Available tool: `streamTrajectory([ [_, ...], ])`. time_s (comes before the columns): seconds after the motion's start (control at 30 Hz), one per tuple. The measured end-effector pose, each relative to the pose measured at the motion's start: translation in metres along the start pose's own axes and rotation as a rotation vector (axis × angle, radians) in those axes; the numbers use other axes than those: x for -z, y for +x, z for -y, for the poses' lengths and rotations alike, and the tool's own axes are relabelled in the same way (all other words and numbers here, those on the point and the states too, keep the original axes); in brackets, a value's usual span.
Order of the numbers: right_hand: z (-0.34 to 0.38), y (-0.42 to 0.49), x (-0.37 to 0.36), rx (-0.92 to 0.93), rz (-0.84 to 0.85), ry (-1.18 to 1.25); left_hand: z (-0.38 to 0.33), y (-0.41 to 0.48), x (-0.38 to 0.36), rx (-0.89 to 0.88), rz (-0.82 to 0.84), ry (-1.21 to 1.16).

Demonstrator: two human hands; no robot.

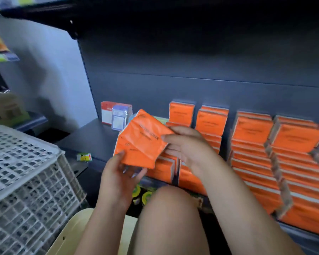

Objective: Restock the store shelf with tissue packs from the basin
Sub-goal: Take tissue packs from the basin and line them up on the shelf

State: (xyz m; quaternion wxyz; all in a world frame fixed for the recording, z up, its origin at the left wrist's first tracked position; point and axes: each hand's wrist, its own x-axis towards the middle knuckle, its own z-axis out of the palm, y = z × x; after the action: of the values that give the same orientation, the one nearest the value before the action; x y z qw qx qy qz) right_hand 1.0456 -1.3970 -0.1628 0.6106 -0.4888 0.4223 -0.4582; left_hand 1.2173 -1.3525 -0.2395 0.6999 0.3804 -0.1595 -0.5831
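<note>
Both the left hand (121,173) and the right hand (186,144) grip an orange tissue pack (141,139); stocked shelf (92,137) rows lie at three o'clock.

One head-worn wide-angle view looks forward and down, close over the person's knee (170,205), facing the dark shelf (92,138); a white crate (26,162) sits at nine o'clock.
</note>
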Motion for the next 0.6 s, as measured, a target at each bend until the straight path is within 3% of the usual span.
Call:
streamTrajectory([
  [0.37, 0.052, 0.040, 0.070, 0.226, -0.314, 0.018, -0.007, 0.088, -0.114, -0.069, 0.022, -0.095],
  [0.47, 0.057, 0.065, 0.082, 0.244, -0.403, -0.099, -0.002, 0.105, -0.120, -0.123, 0.000, -0.133],
  [0.6, 0.054, 0.105, 0.088, 0.285, -0.493, -0.434, -0.001, 0.127, -0.115, -0.178, -0.067, -0.162],
])
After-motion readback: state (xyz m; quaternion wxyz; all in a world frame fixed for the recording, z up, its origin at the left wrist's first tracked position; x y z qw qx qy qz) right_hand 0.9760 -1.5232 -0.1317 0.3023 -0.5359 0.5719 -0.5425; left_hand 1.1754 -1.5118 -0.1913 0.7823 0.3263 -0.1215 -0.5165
